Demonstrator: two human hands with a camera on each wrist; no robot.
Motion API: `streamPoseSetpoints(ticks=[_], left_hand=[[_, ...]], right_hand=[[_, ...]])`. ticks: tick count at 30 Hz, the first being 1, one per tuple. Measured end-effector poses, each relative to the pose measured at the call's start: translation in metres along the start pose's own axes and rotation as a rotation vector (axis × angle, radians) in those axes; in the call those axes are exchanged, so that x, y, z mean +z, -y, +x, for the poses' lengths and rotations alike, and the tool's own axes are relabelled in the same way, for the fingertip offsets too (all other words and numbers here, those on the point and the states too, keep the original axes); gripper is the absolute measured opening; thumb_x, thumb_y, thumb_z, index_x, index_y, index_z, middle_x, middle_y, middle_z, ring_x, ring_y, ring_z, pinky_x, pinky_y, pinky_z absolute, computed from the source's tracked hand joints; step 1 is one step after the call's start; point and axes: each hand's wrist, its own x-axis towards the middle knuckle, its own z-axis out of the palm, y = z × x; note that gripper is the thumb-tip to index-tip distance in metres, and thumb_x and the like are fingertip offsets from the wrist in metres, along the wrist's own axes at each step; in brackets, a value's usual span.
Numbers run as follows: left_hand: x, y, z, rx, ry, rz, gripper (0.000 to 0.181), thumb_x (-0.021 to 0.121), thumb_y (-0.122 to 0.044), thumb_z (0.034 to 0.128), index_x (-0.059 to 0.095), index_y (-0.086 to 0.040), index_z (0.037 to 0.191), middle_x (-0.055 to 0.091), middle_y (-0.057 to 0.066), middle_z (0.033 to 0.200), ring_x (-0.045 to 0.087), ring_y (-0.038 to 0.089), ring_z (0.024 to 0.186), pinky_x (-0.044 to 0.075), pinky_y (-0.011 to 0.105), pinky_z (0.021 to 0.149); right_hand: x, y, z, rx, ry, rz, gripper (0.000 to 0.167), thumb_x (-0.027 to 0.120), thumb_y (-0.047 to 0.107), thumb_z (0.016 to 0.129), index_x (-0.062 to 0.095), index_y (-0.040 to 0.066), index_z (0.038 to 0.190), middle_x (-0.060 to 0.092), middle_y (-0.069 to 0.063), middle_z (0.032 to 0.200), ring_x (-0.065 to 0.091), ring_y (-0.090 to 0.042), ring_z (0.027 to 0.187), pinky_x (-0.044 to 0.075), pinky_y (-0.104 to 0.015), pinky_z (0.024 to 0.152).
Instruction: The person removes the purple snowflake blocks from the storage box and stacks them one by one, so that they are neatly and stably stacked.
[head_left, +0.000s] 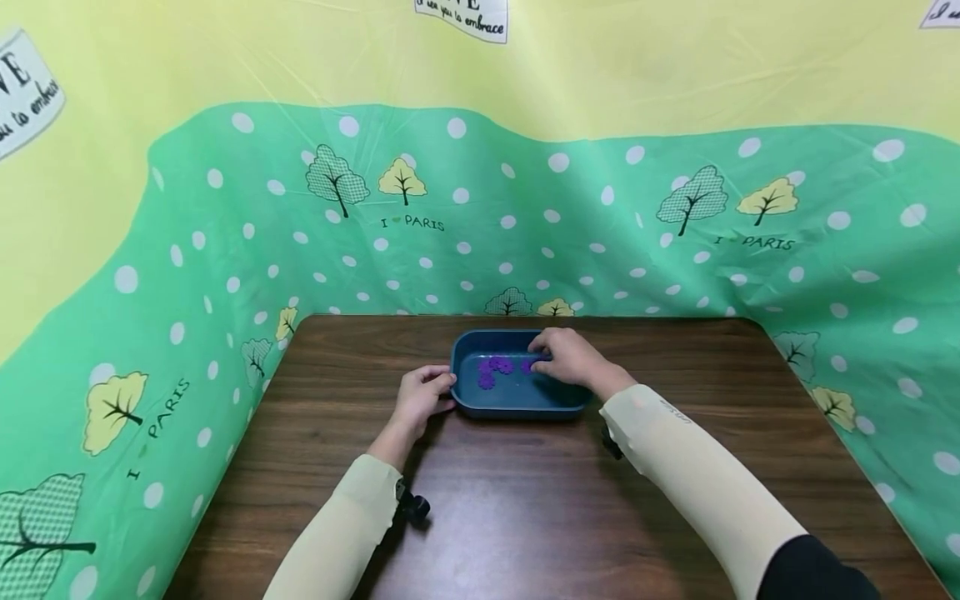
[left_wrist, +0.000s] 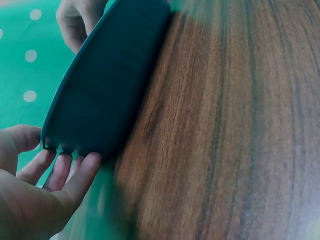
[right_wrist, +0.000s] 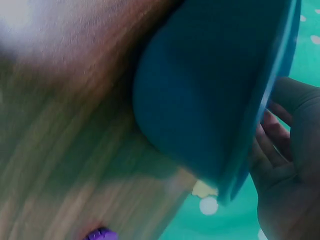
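Note:
A dark blue rectangular tray point(head_left: 517, 412) with raised walls sits on the table. Several small purple scalloped pieces point(head_left: 487, 380) lie inside it, mostly left of the middle. At the tray's left end, my left hand point(head_left: 422, 393) holds the edge, thumb at the rim and fingertips against the outer wall point(left_wrist: 100, 95). My right hand point(head_left: 573, 360) reaches over the right end with its fingers down inside, beside a purple piece point(head_left: 527, 366). Whether it grips that piece is unclear; the tray wall point(right_wrist: 200, 90) hides its fingertips in the right wrist view.
Brown wood-grain table point(head_left: 510, 508) surrounds the tray. Outside the tray, part of a purple object point(right_wrist: 102, 234) shows on the table in the right wrist view. Green and yellow patterned cloth point(head_left: 465, 225) hangs behind and at both sides of the table.

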Motion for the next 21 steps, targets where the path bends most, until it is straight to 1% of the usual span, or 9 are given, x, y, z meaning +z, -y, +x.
streamPoseSetpoints(ticks=[3,6,9,12,16,21], left_hand=[[-0.002,0.002,0.0,0.016,0.013,-0.01,0.036,0.071,-0.008,0.0946,0.066,0.007,0.127,0.067,0.006,0.101,0.066,0.018,0.091,0.065,0.043,0.08],[-0.003,0.005,0.001,0.04,0.028,-0.021,0.037,0.071,-0.008,0.0946,0.065,0.008,0.127,0.068,0.005,0.1,0.068,0.017,0.091,0.066,0.039,0.075],[-0.002,0.006,0.001,0.06,0.037,-0.024,0.037,0.07,-0.008,0.0952,0.065,0.009,0.128,0.068,0.005,0.101,0.068,0.016,0.09,0.066,0.038,0.074],[-0.002,0.007,0.0,0.051,0.03,-0.014,0.037,0.07,-0.009,0.0961,0.065,0.007,0.129,0.068,0.006,0.104,0.067,0.016,0.091,0.066,0.04,0.076],[-0.001,0.008,0.001,0.033,0.016,-0.004,0.036,0.07,-0.01,0.0969,0.066,0.005,0.129,0.068,0.007,0.107,0.067,0.016,0.092,0.065,0.043,0.079],[-0.002,0.009,0.001,0.024,0.011,-0.013,0.035,0.07,-0.009,0.097,0.066,0.005,0.129,0.068,0.007,0.106,0.067,0.013,0.088,0.065,0.043,0.078]], right_hand=[[0.006,0.004,0.003,0.012,0.023,-0.01,0.032,0.078,0.02,0.093,0.074,0.006,0.121,0.071,-0.012,0.121,0.067,-0.029,0.109,0.057,-0.049,0.097],[0.012,0.006,0.004,0.025,0.045,-0.034,0.031,0.077,0.022,0.093,0.074,0.008,0.121,0.07,-0.011,0.125,0.065,-0.029,0.115,0.054,-0.05,0.103],[0.016,0.007,0.006,0.038,0.057,-0.052,0.032,0.077,0.022,0.094,0.074,0.009,0.123,0.068,-0.012,0.129,0.062,-0.031,0.122,0.052,-0.051,0.107],[0.019,0.007,0.008,0.052,0.063,-0.069,0.032,0.076,0.023,0.094,0.073,0.01,0.124,0.068,-0.012,0.131,0.061,-0.031,0.125,0.051,-0.051,0.107],[0.023,0.005,0.011,0.07,0.068,-0.074,0.033,0.075,0.022,0.095,0.072,0.01,0.126,0.068,-0.011,0.13,0.062,-0.03,0.124,0.051,-0.051,0.107],[0.029,0.003,0.013,0.07,0.066,-0.076,0.032,0.074,0.022,0.096,0.072,0.01,0.126,0.069,-0.011,0.13,0.063,-0.03,0.122,0.053,-0.05,0.105]])
